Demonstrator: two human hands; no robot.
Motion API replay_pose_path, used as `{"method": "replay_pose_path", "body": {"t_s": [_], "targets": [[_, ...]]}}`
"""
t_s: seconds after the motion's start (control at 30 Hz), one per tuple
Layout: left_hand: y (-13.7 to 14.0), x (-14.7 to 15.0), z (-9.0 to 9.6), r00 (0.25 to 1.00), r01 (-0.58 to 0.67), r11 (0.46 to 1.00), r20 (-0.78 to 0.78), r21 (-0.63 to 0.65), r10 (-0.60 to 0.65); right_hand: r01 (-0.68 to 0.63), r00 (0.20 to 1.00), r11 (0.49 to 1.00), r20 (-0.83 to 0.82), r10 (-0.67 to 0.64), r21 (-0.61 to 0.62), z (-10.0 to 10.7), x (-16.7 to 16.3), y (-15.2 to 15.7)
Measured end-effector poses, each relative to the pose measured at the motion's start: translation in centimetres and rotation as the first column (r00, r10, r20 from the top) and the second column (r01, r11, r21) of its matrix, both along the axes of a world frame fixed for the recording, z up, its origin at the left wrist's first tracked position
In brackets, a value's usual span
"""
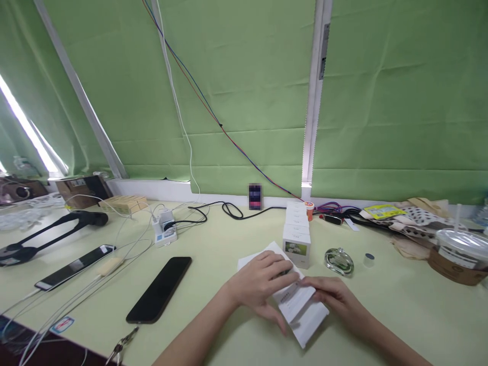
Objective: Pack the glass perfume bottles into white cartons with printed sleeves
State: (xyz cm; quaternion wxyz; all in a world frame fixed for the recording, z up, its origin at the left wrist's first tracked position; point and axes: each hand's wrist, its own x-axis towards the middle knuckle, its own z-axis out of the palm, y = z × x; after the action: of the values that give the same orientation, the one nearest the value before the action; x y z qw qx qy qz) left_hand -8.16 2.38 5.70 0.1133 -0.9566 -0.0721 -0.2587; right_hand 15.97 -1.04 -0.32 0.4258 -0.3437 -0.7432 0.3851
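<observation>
A white, partly flattened cardboard box (301,305) with small print and open flaps lies at a slant on the table in front of me. My left hand (263,279) rests across its upper part, fingers spread and thumb held apart, covering some of the panel. At its right edge my right hand (335,297) pinches the cardboard between thumb and fingers. Just behind stands a row of small white boxes (297,234), the nearest with a picture on its front. To the right are a clear glass bottle (339,261) and a small silver cap (368,260).
A black phone (159,290) lies left of my arm, with keys (122,345) at the front edge. Farther left are another phone (74,267), white cables and a power strip (164,229). A lidded cup (459,254) and cloth (423,223) sit at right.
</observation>
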Motion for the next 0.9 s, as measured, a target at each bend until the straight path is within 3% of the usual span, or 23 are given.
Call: {"method": "replay_pose_path", "body": {"t_s": [0.13, 0.23, 0.37, 0.47, 0.8, 0.9], "targets": [[-0.4, 1.1, -0.4, 0.981, -0.029, 0.971, -0.193, -0.237, -0.017, -0.125, 0.990, 0.992, 0.058, 0.126, -0.032, -0.2, -0.2, 0.2], [-0.4, 1.4, -1.4, 0.969, -0.099, 0.943, -0.248, -0.317, 0.019, -0.104, 0.994, 0.989, 0.026, 0.108, -0.106, -0.5, -0.3, 0.2], [-0.1, 1.1, -1.6, 0.947, -0.262, 0.939, -0.248, -0.225, 0.205, 0.002, 0.966, 0.956, -0.246, -0.078, -0.295, -0.9, -0.3, 0.1], [0.1, 1.0, -1.5, 0.939, -0.311, 0.937, -0.200, -0.157, 0.278, -0.026, 0.930, 0.961, -0.359, -0.077, -0.274, -0.8, -0.3, 0.2], [0.3, 1.5, -2.8, 0.944, -0.274, 0.957, -0.164, 0.098, 0.287, -0.012, 0.951, 0.971, -0.303, -0.063, -0.240, -1.0, -0.8, 0.1], [0.1, 1.7, -3.1, 0.951, -0.268, 0.957, -0.131, 0.111, 0.282, 0.011, 0.950, 0.968, -0.300, -0.088, -0.251, -1.1, -1.3, -0.3]]}}
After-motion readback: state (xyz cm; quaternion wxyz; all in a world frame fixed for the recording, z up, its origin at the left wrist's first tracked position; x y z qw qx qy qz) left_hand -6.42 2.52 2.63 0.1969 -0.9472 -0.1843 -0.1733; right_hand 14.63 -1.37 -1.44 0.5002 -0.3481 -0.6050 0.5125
